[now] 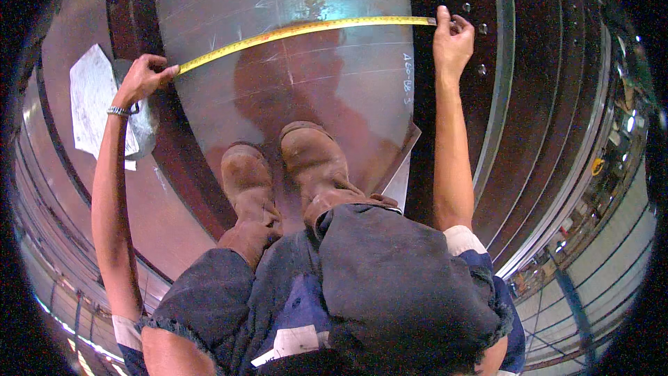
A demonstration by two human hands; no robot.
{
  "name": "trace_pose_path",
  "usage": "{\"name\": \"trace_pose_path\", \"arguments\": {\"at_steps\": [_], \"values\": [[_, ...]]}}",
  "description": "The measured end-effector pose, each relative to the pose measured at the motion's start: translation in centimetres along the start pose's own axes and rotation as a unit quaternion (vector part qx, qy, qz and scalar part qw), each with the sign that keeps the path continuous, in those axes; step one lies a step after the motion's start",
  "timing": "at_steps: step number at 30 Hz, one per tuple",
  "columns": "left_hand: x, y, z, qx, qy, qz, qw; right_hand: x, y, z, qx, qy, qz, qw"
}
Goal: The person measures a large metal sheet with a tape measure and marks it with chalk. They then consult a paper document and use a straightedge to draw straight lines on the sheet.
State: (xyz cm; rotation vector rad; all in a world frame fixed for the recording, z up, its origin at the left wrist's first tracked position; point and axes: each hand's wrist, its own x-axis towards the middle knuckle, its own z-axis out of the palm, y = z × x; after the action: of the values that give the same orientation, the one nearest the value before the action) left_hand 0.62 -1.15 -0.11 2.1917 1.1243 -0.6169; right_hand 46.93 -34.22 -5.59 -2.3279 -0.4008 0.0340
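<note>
Under your boots lies a broad curved grey steel plate (327, 63), smooth and semi-glossy enough to throw back light and your shadow, with faint chalk lines scratched across it. You stretch a thin yellow metal measuring tape (299, 30) over it, its painted face slightly shiny. Your brown leather work boots (285, 174) look scuffed, dusty and matt. Beside your left hand (142, 78) a crumpled white paper sheet (94, 101) lies dull on rust-brown steel. Your dark blue trousers (376, 271) are coarse matt cloth, frayed at the edges. On your left wrist sits a bright metal bracelet (120, 111).
</note>
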Motion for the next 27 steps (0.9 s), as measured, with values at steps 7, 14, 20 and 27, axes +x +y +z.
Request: {"name": "trace_pose_path", "arguments": {"at_steps": [7, 14, 20, 27], "values": [[0.1, -0.4, 0.4, 0.0, -0.019, -0.042, 0.999, -3.3, 0.1, 0.7, 0.197, -0.163, 0.217, 0.942], [0.4, 0.1, 0.2, -0.012, -0.027, -0.018, 0.999, -3.3, 0.9, 1.8, 0.14, -0.157, 0.166, 0.963], [0.2, -1.1, 0.4, -0.018, -0.001, -0.012, 1.0, -3.7, -0.6, 1.7, 0.095, -0.14, 0.138, 0.976], [0.3, -0.7, 0.6, -0.011, 0.007, -0.024, 1.0, -3.5, -1.4, 1.5, 0.028, -0.12, 0.132, 0.984]]}}
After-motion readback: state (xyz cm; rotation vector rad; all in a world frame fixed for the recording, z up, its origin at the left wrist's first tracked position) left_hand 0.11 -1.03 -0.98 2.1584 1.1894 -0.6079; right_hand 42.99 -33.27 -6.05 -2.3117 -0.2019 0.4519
